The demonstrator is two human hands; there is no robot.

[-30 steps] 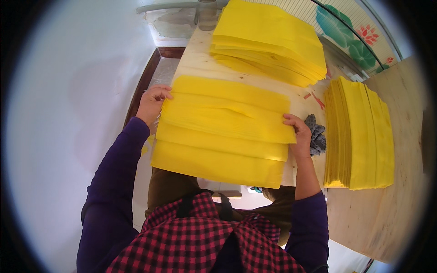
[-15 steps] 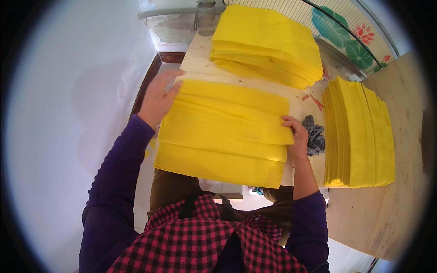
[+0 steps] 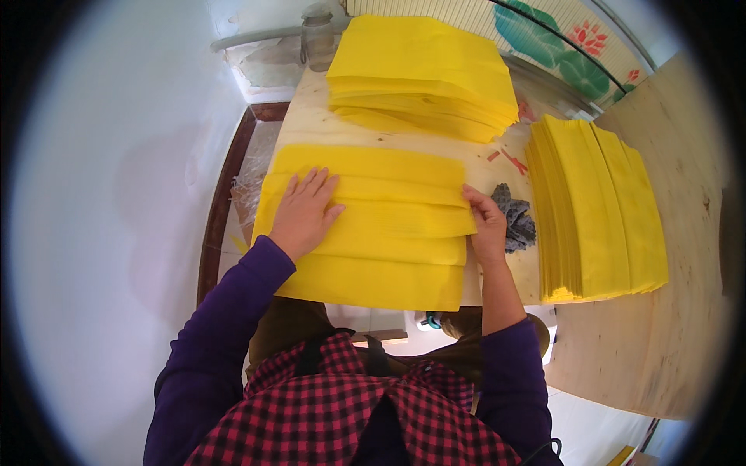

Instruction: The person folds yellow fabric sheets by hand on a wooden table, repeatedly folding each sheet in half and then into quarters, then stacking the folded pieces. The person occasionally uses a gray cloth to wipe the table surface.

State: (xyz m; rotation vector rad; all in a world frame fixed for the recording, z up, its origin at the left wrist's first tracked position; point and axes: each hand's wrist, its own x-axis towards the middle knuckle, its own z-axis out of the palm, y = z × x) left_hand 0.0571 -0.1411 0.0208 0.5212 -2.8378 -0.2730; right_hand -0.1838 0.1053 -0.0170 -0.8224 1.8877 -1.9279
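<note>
A yellow fabric sheet [image 3: 381, 250] with several crosswise folds lies on the wooden table in front of me, its near edge reaching the table's front. My left hand [image 3: 306, 216] rests flat on its left part, fingers spread and holding nothing. At the sheet's right edge, my right hand [image 3: 486, 225] pinches the folded layer between thumb and fingers. Just right of that hand sits a crumpled grey cloth [image 3: 514, 219].
A tall stack of yellow fabric [image 3: 423, 66] stands at the back. Another yellow stack of folded pieces [image 3: 602, 210] is on the right. Small red scraps [image 3: 513, 161] and a clear bottle [image 3: 317, 39] lie beyond. A white wall [image 3: 116, 194] bounds the left side.
My left hand has come from the sheet's upper left corner down onto its surface and lies flat there. My right hand keeps to the right edge. The whole view has shifted slightly.
</note>
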